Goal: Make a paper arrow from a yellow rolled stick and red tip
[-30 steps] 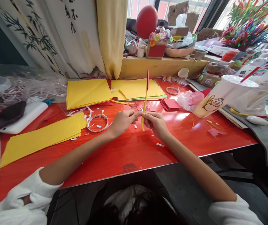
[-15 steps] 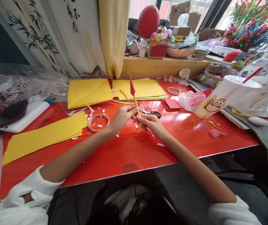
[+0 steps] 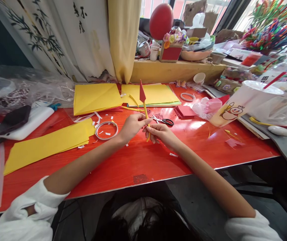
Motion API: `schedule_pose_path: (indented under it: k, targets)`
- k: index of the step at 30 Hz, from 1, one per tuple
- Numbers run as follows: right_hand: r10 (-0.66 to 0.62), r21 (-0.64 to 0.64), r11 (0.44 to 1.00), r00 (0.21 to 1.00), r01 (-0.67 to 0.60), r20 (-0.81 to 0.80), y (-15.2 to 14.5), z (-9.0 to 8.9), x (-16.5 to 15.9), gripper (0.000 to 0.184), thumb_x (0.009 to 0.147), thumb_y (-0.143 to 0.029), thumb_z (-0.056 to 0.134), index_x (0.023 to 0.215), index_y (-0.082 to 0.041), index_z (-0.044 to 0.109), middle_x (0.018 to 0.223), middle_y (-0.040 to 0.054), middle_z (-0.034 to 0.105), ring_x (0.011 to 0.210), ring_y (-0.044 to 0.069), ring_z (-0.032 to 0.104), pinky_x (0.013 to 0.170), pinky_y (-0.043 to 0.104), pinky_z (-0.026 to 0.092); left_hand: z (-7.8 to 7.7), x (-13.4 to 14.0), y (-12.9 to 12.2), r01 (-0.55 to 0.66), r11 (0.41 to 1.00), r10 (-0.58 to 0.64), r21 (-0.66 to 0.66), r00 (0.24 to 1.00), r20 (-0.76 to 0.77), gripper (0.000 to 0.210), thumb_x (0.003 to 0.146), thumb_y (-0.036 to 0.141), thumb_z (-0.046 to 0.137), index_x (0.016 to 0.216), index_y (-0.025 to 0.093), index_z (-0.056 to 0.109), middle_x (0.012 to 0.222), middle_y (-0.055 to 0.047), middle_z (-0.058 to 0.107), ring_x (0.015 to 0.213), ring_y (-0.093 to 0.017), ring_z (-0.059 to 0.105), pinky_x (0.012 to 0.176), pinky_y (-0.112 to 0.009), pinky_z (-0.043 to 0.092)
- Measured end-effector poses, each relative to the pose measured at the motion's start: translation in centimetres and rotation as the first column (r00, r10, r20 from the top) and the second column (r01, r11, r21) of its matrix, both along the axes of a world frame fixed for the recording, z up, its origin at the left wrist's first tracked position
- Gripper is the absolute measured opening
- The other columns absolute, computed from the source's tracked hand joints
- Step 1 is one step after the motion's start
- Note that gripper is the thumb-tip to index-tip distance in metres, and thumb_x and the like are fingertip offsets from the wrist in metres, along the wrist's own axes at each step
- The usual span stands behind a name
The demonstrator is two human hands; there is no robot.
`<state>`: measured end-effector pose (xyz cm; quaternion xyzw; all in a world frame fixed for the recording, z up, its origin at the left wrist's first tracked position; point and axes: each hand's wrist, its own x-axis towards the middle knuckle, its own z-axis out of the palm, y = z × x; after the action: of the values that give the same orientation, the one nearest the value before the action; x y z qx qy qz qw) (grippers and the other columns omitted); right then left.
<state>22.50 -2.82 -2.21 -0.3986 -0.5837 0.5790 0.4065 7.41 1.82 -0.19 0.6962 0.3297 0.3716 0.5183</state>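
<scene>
Just left of the black-handled scissors, the yellow stem is pinched between the fingertips of the left hand, nearer its red tip, and the right hand below, its long axis leaning slightly away from the scissors.

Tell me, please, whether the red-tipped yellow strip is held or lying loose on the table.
Held: the left hand and right hand both pinch the yellow strip, its red tip sticking out beyond them.

Red table, yellow curtain, bright window
</scene>
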Motion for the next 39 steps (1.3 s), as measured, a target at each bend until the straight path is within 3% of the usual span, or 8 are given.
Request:
schedule_pose_path:
  k: [8,12,18,24,31,39]
  targets:
    - [0.006,-0.036,0.999,0.997,-0.009,-0.078,-0.02,0.07,0.17,0.03,0.084,-0.04,0.054,0.068,-0.014,0.054,0.057,-0.0035,0.051,0.039,0.002,0.032,0.038,0.02,0.018,-0.4,0.03,0.44,0.028,0.999,-0.027,0.038,0.999,-0.018,0.029,0.078,0.042,0.056,0.072,0.014,0.056,0.068,-0.001,0.054,0.066,-0.011,0.05,0.066,-0.027,0.039]
    - [-0.021,-0.069,0.998,0.996,0.015,-0.091,-0.01,0.24,0.0,0.028,0.083,-0.041,0.054,0.075,-0.015,0.059,0.057,-0.0039,0.052,0.038,0.002,0.033,0.037,0.02,0.018,-0.27,0.01,0.45,0.047,0.999,-0.047,-0.007,0.998,0.032,0.031,0.077,0.044,0.058,0.067,0.015,0.051,0.061,0.001,0.049,0.059,-0.01,0.046,0.061,-0.026,0.037]
    - [-0.084,0.056,0.995,0.993,0.08,0.08,-0.33,0.17,-0.52,0.028,0.082,-0.041,0.055,0.085,-0.014,0.065,0.064,-0.0019,0.058,0.038,0.002,0.04,0.038,0.02,0.025,-0.08,-0.01,0.55,-0.019,0.998,0.027,-0.063,0.989,0.143,0.028,0.076,0.042,0.061,0.07,0.016,0.053,0.067,0.001,0.046,0.061,-0.008,0.044,0.06,-0.024,0.037]
    - [-0.122,0.059,0.991,0.989,0.118,0.082,-0.56,0.1,-0.46,0.033,0.085,-0.043,0.05,0.09,-0.014,0.065,0.055,-0.0038,0.056,0.033,0.003,0.042,0.036,0.019,0.027,-0.22,-0.12,0.54,0.137,0.99,-0.133,-0.044,0.987,0.087,0.028,0.076,0.041,0.061,0.069,0.016,0.05,0.063,0.001,0.048,0.057,-0.009,0.045,0.056,-0.026,0.037]
    - [-0.03,0.045,0.999,0.991,0.024,0.132,-0.57,-0.01,-0.47,0.036,0.085,-0.043,0.049,0.093,-0.012,0.065,0.054,-0.001,0.06,0.033,0.005,0.048,0.032,0.018,0.028,-0.71,-0.17,0.4,0.045,0.998,-0.044,-0.039,0.999,0.017,0.027,0.077,0.039,0.059,0.066,0.017,0.049,0.058,0.001,0.048,0.053,-0.009,0.044,0.054,-0.026,0.034]
    - [-0.025,-0.019,0.999,0.994,0.027,0.103,-0.48,0.07,-0.57,0.032,0.083,-0.043,0.053,0.084,-0.012,0.062,0.052,-0.0014,0.06,0.033,0.006,0.05,0.031,0.017,0.03,-0.12,-0.37,0.57,0.114,0.983,-0.128,-0.141,0.987,-0.096,0.028,0.076,0.038,0.061,0.067,0.014,0.05,0.058,0.002,0.05,0.053,-0.007,0.048,0.056,-0.024,0.036]
